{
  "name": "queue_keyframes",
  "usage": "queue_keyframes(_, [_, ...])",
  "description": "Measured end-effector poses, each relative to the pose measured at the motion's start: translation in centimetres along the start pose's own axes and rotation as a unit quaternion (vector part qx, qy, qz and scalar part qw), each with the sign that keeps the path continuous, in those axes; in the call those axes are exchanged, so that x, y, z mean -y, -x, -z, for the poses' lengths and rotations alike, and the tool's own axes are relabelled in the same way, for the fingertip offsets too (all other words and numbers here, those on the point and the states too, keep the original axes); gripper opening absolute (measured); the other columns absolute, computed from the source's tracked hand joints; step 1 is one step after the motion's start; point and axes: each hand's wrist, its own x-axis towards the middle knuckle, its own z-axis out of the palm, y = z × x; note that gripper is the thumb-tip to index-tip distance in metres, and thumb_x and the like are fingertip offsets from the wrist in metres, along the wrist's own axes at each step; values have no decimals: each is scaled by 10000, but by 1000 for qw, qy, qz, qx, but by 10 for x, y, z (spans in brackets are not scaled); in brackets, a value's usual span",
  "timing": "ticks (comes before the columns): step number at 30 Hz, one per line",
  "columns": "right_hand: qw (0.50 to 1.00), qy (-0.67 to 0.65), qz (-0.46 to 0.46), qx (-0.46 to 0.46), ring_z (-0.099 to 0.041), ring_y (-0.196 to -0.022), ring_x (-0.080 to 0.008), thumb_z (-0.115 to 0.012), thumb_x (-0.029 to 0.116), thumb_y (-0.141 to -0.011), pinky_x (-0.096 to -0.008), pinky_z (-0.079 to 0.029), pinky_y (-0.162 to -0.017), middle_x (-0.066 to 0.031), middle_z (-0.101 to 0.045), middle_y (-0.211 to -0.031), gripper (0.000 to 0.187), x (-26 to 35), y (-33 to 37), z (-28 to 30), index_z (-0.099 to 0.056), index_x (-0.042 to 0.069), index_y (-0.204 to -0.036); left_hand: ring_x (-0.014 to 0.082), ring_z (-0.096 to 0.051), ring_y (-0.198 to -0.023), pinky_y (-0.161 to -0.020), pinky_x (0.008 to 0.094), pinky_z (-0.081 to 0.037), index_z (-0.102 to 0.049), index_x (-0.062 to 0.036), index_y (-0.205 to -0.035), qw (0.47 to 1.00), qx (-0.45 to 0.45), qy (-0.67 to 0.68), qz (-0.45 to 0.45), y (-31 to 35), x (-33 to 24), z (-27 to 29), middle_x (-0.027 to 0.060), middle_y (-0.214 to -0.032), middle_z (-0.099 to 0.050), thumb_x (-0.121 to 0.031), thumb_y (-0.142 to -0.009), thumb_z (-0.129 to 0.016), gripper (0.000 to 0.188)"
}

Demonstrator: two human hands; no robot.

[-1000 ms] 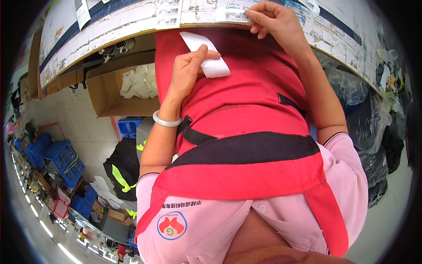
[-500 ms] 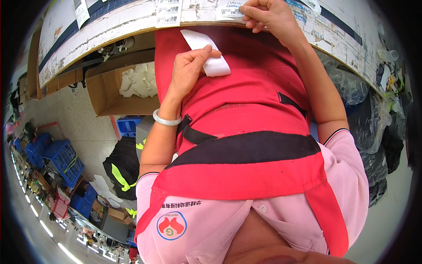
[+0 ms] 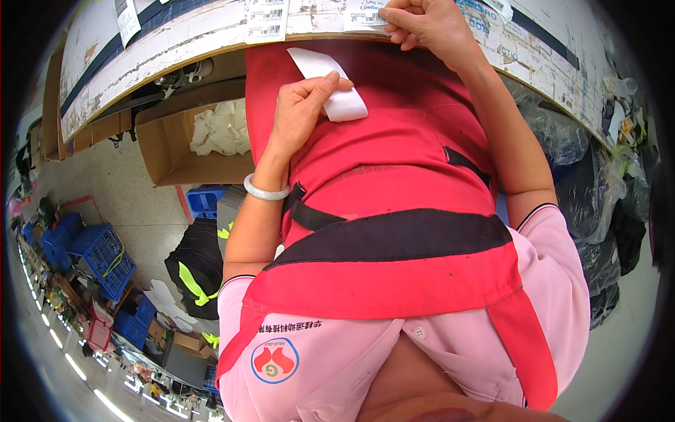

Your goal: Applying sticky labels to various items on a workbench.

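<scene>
My left hand (image 3: 301,105) is closed on a curled strip of white label paper (image 3: 346,107), thumb on top, in front of the red apron. One end of the strip points up toward the table edge and the other curls below the fingers. My right hand (image 3: 432,29) is over the table's near edge, with thumb and forefinger pinched at the right side of a white barcode label (image 3: 364,21). That label lies on the worn white tabletop (image 3: 176,35), at its front edge. How far the label is stuck down I cannot tell.
More barcode labels (image 3: 266,20) lie at the table edge, and a white tag (image 3: 128,24) is farther left. Below the table stands a cardboard box (image 3: 158,144) with white scraps. Clear plastic bags (image 3: 590,190) are piled at right. Blue crates (image 3: 105,260) stand at left.
My right hand has shifted very slightly left, its fingers still at the label. My left hand and the paper strip have stayed almost in place.
</scene>
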Motion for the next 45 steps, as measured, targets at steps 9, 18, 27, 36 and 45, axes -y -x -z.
queue_keyframes(9, [1000,22,-4,-4,-606,-561,-110,-631,114,-884,-217,-497,-481,-59,-635,-696,145,1,0,-2,-633,-31,-881,69,-581,-696,-598,196,-450,-724,7,-970,1000,1,-3,-2,0,2,1,27,-803,-666,-345,-963,-582,379])
queue_keyframes(18, [998,59,7,0,-602,-552,-104,-610,117,-891,-213,-493,-481,-61,-633,-688,150,3,0,-4,-632,-31,-881,75,-586,-705,-608,206,-461,-723,8,-974,1000,1,-8,0,-2,4,2,33,-820,-672,-335,-962,-586,370])
queue_keyframes(27, [998,-32,50,-4,-566,-543,-83,-604,149,-925,-198,-458,-473,-26,-617,-688,161,-10,14,10,-630,-3,-881,80,-597,-737,-641,212,-472,-715,31,-975,999,-3,33,25,-1,1,-2,46,-855,-683,-295,-969,-578,354])
queue_keyframes(36, [963,19,87,-254,-565,-548,-76,-650,169,-888,-207,-445,-481,-16,-621,-673,141,-35,-11,128,-646,34,-848,87,-610,-855,-772,221,-475,-695,35,-1044,999,-20,33,29,-2,2,2,52,-960,-698,-106,-919,-630,199])
queue_keyframes(45, [865,373,24,-336,-573,-560,-82,-699,280,-850,-208,-453,-510,-13,-620,-673,266,-65,-37,153,-644,36,-939,114,-629,-885,-795,243,-498,-662,23,-1110,993,-59,105,20,13,-4,20,67,-1007,-681,-86,-923,-617,221])
